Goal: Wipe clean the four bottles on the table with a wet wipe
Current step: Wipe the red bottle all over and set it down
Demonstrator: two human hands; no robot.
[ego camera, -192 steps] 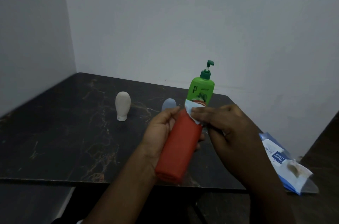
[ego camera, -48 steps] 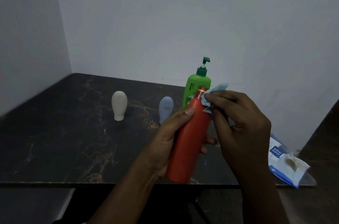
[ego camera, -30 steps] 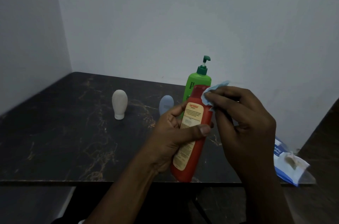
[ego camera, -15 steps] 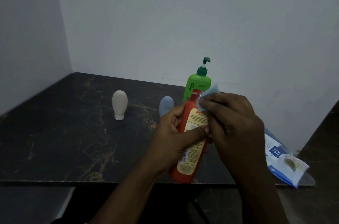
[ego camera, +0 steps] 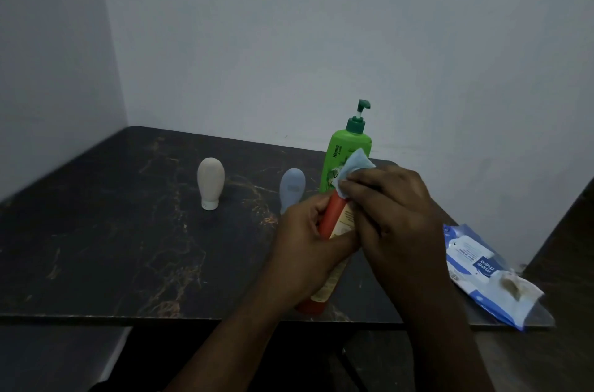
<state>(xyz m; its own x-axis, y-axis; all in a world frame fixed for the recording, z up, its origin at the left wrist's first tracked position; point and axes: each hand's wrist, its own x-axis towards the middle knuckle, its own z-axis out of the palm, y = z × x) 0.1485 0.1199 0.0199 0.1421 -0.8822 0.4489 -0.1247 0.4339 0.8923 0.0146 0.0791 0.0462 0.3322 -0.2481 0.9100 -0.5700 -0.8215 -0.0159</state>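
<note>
My left hand (ego camera: 305, 250) grips a red bottle (ego camera: 334, 215) round its middle, tilted over the table's front edge, its label facing me. My right hand (ego camera: 395, 218) pinches a pale blue wet wipe (ego camera: 355, 165) against the bottle's upper end, hiding the cap. Behind them a green pump bottle (ego camera: 348, 150) stands upright. A small blue bottle (ego camera: 292, 187) stands on its cap to the left, partly behind my left hand. A beige bottle (ego camera: 210, 181) stands on its white cap further left.
The dark marble table (ego camera: 112, 247) sits in a corner, with walls at the back and left. A blue-and-white wet wipe pack (ego camera: 482, 266) lies at the front right corner, hanging over the edge.
My left hand has turned the red bottle so its label faces me. My right hand has slid the wipe down over the bottle's top end.
</note>
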